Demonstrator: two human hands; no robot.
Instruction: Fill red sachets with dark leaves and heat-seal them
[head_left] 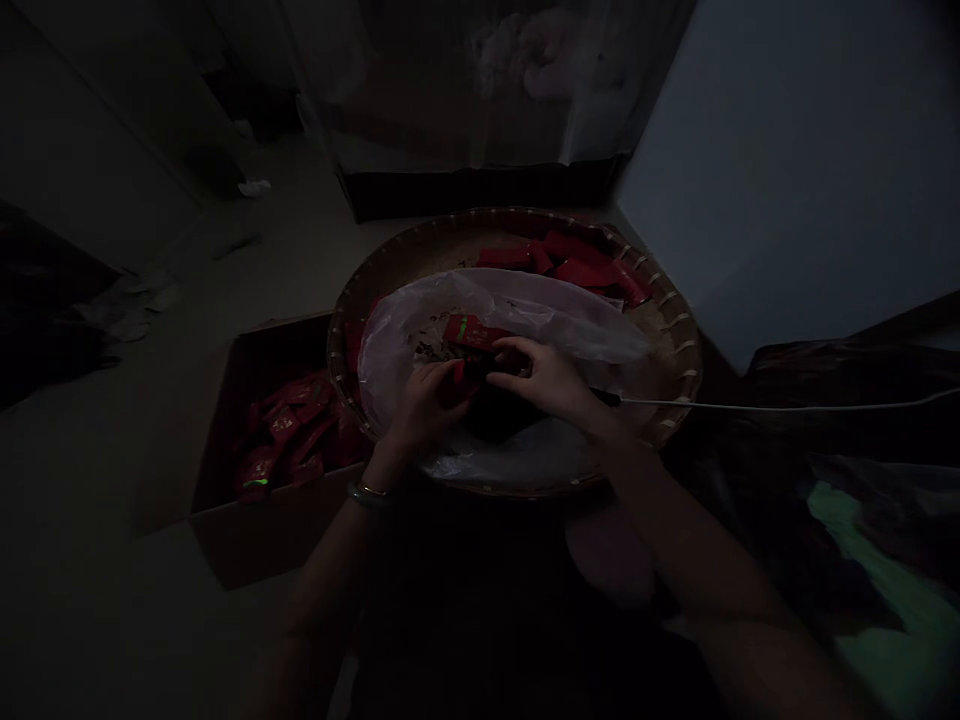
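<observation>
My left hand (429, 402) and my right hand (546, 382) meet over a large round woven tray (679, 330). Fingers of both are bent inward, closed around something dark and partly red that I cannot make out. Just beyond the fingertips lies a red packet (471, 330) with a bright green mark. It rests on a crumpled clear plastic bag (397, 320), among small dark bits. Under the hands is a dark shape (499, 415), too dim to name. A bracelet (369, 493) circles my left wrist.
More red packets (581, 262) lie along the tray's far side. An open cardboard box (255, 545) on the floor at left holds several red packets (289, 425). A white cable (757, 407) runs right from the tray. A pale wall (810, 170) stands at right; green cloth (862, 560) lies below it.
</observation>
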